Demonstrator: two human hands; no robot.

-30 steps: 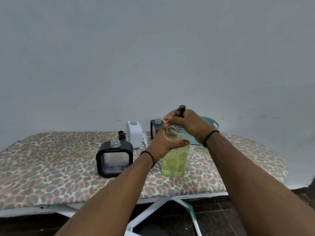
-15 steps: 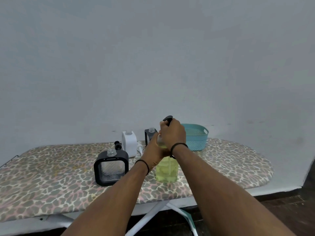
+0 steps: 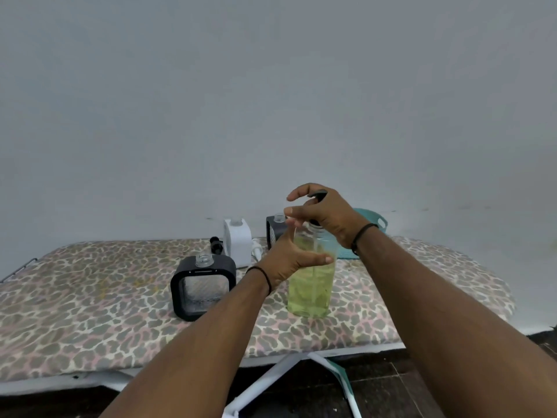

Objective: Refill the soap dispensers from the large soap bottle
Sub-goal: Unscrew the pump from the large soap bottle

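A: Left first. Black square-framed soap dispenser with a clear ribbed tank (image 3: 202,287) stands on the leopard-print padded ironing board (image 3: 75,300), neck uncapped, tank looks near empty. How will it handle?

B: Light, I judge, and rigid. The frame gives flat sides to hold by. Narrow neck, so pouring into it wants a steady stream

A: Behind it, a small black pump head (image 3: 216,244) lies loose, then a white box-shaped dispenser (image 3: 238,241), also uncapped, with a white pump part (image 3: 256,250) lying beside it. A second black dispenser (image 3: 273,231) stands further back, half hidden by the hands

B: Then the main item?

A: Large clear plastic bottle of yellow-green soap (image 3: 311,285), upright on the board just right of the black-framed dispenser, better than half full. Left hand (image 3: 289,260) wraps its upper body, thumb across the front. Right hand (image 3: 322,215) sits over the black pump cap (image 3: 319,195); fingers are curled loosely around it, forefinger lifted, so how firmly it grips I cannot tell

B: Handling?

A: Heavy for its size, thin walls that may flex under a squeeze, slick if soap runs down. Best taken at the shoulder for uncapping, lower round the body for tipping

B: Far right?

A: Teal plastic basket (image 3: 373,220) behind the right wrist
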